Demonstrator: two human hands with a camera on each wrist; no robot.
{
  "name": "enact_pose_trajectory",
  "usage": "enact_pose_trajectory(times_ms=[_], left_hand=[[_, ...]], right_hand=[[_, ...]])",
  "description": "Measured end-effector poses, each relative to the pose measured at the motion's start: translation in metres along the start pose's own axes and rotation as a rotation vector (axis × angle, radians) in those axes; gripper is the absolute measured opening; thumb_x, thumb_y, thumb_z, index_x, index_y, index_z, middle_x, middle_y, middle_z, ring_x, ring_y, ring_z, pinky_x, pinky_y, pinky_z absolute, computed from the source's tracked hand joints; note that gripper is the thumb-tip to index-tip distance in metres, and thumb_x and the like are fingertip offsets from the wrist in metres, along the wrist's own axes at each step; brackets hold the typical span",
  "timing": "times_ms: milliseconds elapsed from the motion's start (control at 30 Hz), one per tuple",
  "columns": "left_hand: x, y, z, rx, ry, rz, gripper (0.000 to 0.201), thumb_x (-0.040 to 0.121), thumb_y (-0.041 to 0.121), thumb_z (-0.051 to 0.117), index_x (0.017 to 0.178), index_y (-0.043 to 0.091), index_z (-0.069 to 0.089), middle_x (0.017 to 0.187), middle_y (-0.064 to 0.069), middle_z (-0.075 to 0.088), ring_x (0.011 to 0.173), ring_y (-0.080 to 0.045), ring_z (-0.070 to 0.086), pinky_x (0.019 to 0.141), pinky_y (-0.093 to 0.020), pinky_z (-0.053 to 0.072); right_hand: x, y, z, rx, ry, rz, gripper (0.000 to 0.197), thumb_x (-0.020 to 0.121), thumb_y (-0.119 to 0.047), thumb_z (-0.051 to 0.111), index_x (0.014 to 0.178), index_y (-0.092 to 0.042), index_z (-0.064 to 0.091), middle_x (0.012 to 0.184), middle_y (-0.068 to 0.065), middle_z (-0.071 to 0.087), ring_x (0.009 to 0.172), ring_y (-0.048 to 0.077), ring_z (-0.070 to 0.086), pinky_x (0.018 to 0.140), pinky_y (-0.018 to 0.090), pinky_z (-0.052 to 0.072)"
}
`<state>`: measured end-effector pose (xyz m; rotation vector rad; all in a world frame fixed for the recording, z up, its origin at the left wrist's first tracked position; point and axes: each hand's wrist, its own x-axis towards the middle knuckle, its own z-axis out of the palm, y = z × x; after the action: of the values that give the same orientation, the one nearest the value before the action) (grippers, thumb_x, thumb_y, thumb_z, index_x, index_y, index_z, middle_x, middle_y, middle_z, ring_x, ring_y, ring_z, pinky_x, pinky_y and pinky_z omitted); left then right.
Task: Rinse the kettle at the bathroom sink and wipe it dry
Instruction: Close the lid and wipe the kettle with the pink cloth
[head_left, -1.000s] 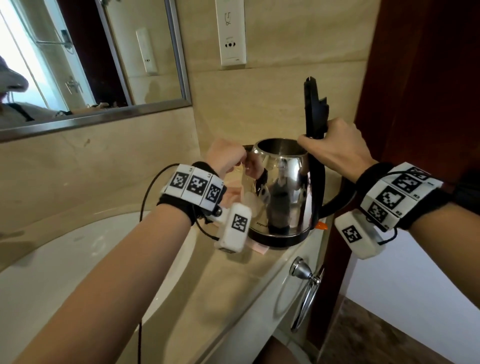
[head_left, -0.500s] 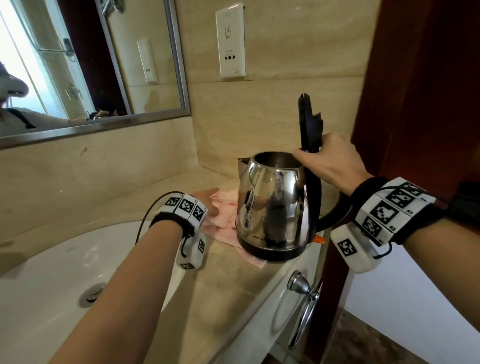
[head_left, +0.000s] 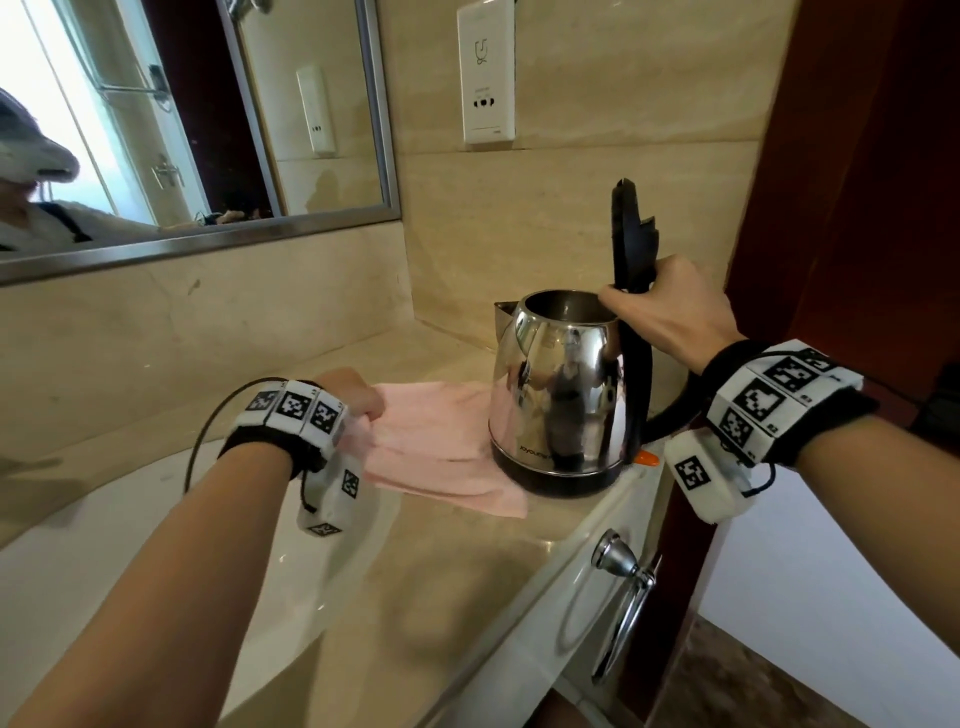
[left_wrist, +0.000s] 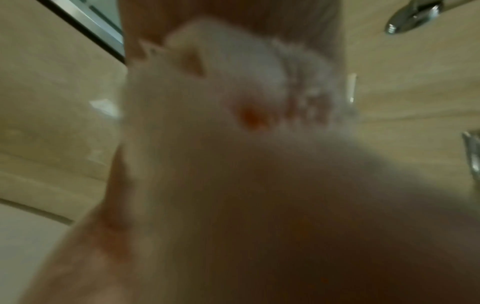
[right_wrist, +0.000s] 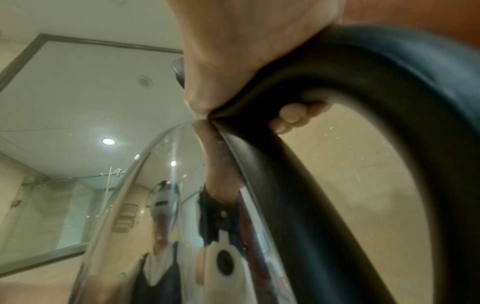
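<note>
Beige stone worktop (head_left: 415, 587): right hand (head_left: 670, 312) curled round the black handle of the steel kettle (head_left: 558, 395), upright, lid raised, at the far right corner. Left hand (head_left: 353, 392) pinches the pink cloth (head_left: 436, 447), which lies left of the kettle and touches its base.

Your counter (head_left: 415, 587): beige stone with a white basin (head_left: 62, 587) sunk in at left | on it: pink cloth (head_left: 441, 441) spread flat, near the back corner | steel kettle (head_left: 558, 395) stands upright, lid raised, its base on the cloth's right edge
</note>
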<state>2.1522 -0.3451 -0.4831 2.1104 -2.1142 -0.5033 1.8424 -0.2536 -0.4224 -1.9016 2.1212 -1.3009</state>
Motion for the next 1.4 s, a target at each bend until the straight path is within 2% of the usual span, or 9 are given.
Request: enact_pose_trajectory(times_ms=[133,267,400,567,833,967,1167,1300,1400], left_hand=[[-0.001,-0.032,-0.025,-0.094,0.095,-0.105,0.017,0.051,0.022,0.059,0.050,0.007,0.051,0.061,-0.010,0.051,0.056,-0.023,0.043,0.055,-0.027,0.033],[-0.009,-0.037,-0.036,-0.177,0.154,-0.118,0.026,0.078,0.006,0.059,0.056,0.009,0.047,0.079,-0.015,0.050,0.077,-0.024,0.047,0.069,-0.033,0.039],[-0.016,-0.025,-0.033,-0.193,0.131,-0.094,0.019,0.063,0.018,0.062,0.051,0.008,0.050,0.077,-0.015,0.053,0.076,-0.026,0.049,0.066,-0.030,0.037],[-0.024,-0.008,-0.027,-0.280,0.118,-0.035,0.019,0.068,0.011,0.061,0.054,0.010,0.049,0.066,-0.008,0.048,0.060,-0.021,0.040,0.052,-0.026,0.029],[-0.029,0.007,-0.023,-0.372,0.123,0.001,0.016,0.073,0.013,0.061,0.059,0.010,0.053,0.070,-0.007,0.050,0.064,-0.021,0.044,0.057,-0.027,0.032],[-0.034,0.015,-0.025,-0.502,0.144,0.045,0.018,0.074,0.012,0.056,0.057,0.010,0.051,0.064,-0.006,0.049,0.062,-0.022,0.043,0.057,-0.026,0.033],[-0.046,0.039,-0.026,-0.810,0.150,0.107,0.017,0.084,0.016,0.049,0.067,0.011,0.051,0.059,-0.003,0.048,0.052,-0.020,0.043,0.050,-0.022,0.030],[-0.052,0.068,-0.018,-0.797,0.208,0.283,0.016,0.085,0.018,0.054,0.097,0.010,0.060,0.078,-0.001,0.061,0.069,-0.015,0.058,0.057,-0.024,0.044],[-0.056,0.092,-0.017,-0.724,0.274,0.380,0.018,0.082,0.017,0.060,0.100,0.013,0.058,0.084,0.001,0.059,0.075,-0.014,0.056,0.063,-0.025,0.044]], right_hand=[[0.006,0.000,0.011,-0.003,-0.068,0.003,0.034,0.070,-0.046,0.057,0.061,-0.014,0.053,0.061,0.005,0.055,0.061,0.023,0.057,0.054,0.032,0.043],[0.009,0.000,0.018,0.016,-0.077,-0.005,0.034,0.074,-0.045,0.059,0.068,-0.012,0.060,0.072,0.011,0.065,0.070,0.024,0.062,0.065,0.037,0.051],[0.014,0.000,0.020,0.000,-0.085,-0.026,0.029,0.079,-0.040,0.061,0.081,-0.011,0.066,0.081,0.010,0.067,0.077,0.023,0.062,0.073,0.037,0.051],[0.024,0.003,0.020,-0.036,-0.117,-0.073,0.023,0.082,-0.037,0.063,0.084,-0.015,0.064,0.084,0.006,0.065,0.081,0.022,0.059,0.068,0.030,0.044],[0.026,0.007,0.019,-0.176,-0.084,-0.145,0.032,0.084,-0.043,0.059,0.090,-0.012,0.065,0.084,0.008,0.065,0.081,0.024,0.059,0.069,0.031,0.045],[0.024,0.009,0.023,-0.128,-0.072,-0.112,0.033,0.085,-0.046,0.057,0.097,-0.015,0.061,0.089,0.004,0.064,0.086,0.022,0.059,0.071,0.031,0.044],[0.021,0.004,0.023,0.111,-0.125,-0.051,0.059,0.082,-0.037,0.065,0.131,-0.016,0.040,0.117,0.006,0.059,0.105,0.025,0.056,0.085,0.039,0.047],[0.020,0.007,0.021,0.162,-0.207,-0.059,0.069,0.085,-0.036,0.063,0.142,-0.022,0.028,0.120,0.004,0.060,0.109,0.025,0.056,0.088,0.036,0.043],[0.018,0.007,0.018,0.204,-0.252,-0.091,0.077,0.088,-0.031,0.062,0.147,-0.029,0.013,0.124,0.000,0.054,0.111,0.021,0.053,0.092,0.033,0.039]])
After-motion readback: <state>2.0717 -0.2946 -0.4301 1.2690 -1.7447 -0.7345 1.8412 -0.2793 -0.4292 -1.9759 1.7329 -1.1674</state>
